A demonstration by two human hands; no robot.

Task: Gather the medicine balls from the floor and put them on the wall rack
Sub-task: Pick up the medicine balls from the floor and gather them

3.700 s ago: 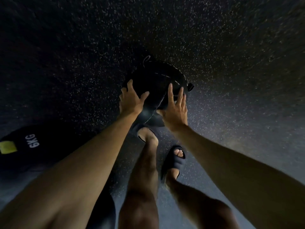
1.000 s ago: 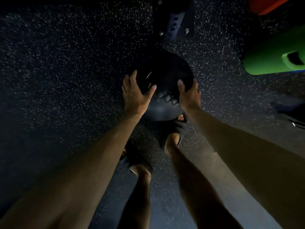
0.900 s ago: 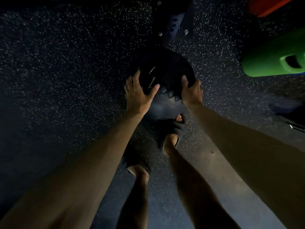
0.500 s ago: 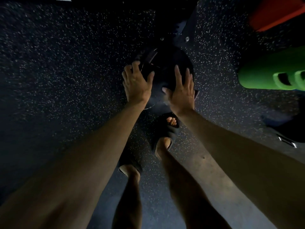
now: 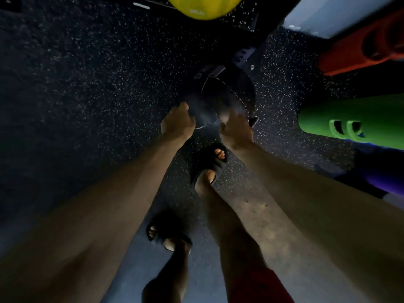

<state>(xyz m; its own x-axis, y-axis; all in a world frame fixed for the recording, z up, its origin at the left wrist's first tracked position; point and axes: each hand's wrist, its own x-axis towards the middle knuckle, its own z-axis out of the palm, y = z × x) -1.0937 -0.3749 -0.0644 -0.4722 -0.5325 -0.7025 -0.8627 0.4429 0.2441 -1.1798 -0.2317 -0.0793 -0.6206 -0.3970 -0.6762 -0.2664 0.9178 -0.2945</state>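
A black medicine ball (image 5: 220, 92) with white stitching is held out in front of me, above the speckled floor. My left hand (image 5: 178, 123) grips its lower left side. My right hand (image 5: 236, 130) presses against its lower right side, fingers blurred. A yellow medicine ball (image 5: 202, 6) shows at the top edge, resting on a dark rack bar (image 5: 254, 21). A bolted foot plate (image 5: 243, 56) of the rack sits on the floor just past the black ball.
Coloured foam rollers stand to the right: a green one (image 5: 349, 119), a red one (image 5: 360, 49) and a purple one (image 5: 384, 173). My sandalled feet (image 5: 215, 159) are on the dark speckled rubber floor (image 5: 87, 95). A pale wall (image 5: 341, 12) shows top right.
I have stepped forward with the black ball in both hands. The rack foot and the rollers have come nearer, and the yellow ball has come into view at the top.
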